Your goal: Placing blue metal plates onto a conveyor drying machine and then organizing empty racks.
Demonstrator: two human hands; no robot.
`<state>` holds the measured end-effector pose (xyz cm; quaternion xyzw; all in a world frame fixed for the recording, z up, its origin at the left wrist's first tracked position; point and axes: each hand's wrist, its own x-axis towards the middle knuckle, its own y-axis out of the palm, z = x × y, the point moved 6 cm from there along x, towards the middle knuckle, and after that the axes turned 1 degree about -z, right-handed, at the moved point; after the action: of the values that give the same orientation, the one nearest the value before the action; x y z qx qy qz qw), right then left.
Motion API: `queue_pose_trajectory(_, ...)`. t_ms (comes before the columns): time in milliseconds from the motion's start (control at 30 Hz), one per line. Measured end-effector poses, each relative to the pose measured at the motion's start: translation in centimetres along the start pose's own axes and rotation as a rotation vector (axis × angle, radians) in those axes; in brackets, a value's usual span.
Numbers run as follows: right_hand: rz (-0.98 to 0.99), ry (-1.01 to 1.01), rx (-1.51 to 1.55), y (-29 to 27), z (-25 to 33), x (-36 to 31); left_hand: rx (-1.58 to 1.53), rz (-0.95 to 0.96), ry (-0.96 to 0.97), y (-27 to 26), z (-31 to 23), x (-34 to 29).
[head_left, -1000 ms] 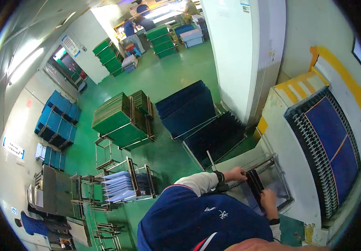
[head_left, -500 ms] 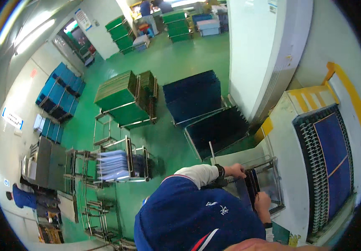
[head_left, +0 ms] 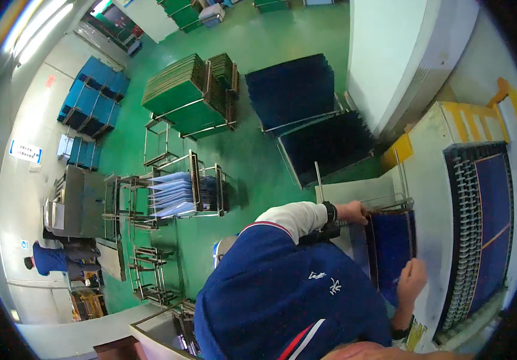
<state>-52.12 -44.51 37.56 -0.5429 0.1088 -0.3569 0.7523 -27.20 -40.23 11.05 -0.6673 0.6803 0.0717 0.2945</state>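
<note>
A dark blue panel (head_left: 394, 243) with thin brown edges lies in front of me at the right, its broad face showing. My left hand (head_left: 353, 212), a black band at its wrist, is closed on the panel's upper left corner. Curled at the lower right edge of the same panel, my right hand (head_left: 412, 281) appears to pinch it; the fingertips are partly hidden. A metal wire frame (head_left: 384, 203) stands just behind the panel's upper edge. My blue and white sleeved jersey covers the lower middle.
Right of my hands, a machine's roller bed (head_left: 465, 234) carries dark blue panels. Racks of black boards (head_left: 330, 147), green boards (head_left: 174, 90) and pale sheets (head_left: 174, 195) stand on the green floor. Blue boards (head_left: 93, 99) line the left wall. Another person (head_left: 51, 258) works at far left.
The panel has turned from nearly edge-on to showing its wide blue face. My right hand has moved right, away from my left hand. The whole view has shifted.
</note>
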Motion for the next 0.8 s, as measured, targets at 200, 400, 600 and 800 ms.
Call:
queue_pose_trajectory(200,-0.172,0.309,0.000,-10.2,-5.8,-1.7,-0.044,-0.085,0.088,-1.8,-4.1,-0.4)
queue_pose_trajectory(400,-0.604,0.596,0.025,-14.0,-12.0,-5.4,-0.346,0.055,0.195,-2.0,-11.2,-1.4)
queue_pose_trajectory(600,-0.523,0.343,-0.312,-8.3,-16.7,-6.8,-0.645,0.278,0.119,-1.9,-14.0,-3.8)
queue_pose_trajectory(800,-0.656,0.691,0.601,-0.5,-22.2,-10.0,-1.014,0.428,-0.045,-0.8,-12.6,-3.8)
